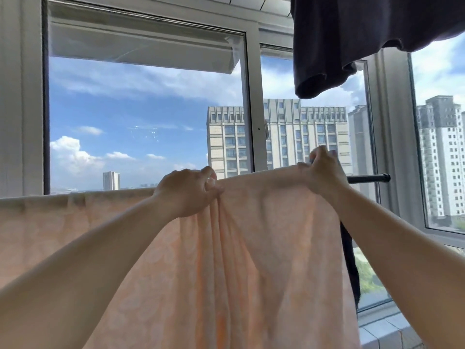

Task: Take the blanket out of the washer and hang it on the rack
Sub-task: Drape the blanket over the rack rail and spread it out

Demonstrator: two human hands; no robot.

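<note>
A pale peach blanket [251, 248] hangs draped over a horizontal black rack bar [370, 178] in front of the window. It spreads from the left edge of the view to just short of the bar's right end. My left hand [187, 193] pinches a bunch of folds at the blanket's top edge near the middle. My right hand [323, 173] grips the top edge farther right, at the bar. Most of the bar is hidden under the cloth.
A dark garment [352, 34] hangs overhead at the upper right. Another dark cloth [351, 263] hangs behind the blanket's right edge. Large windows [146, 117] with white frames stand close behind the bar. A tiled sill [385, 331] runs at the lower right.
</note>
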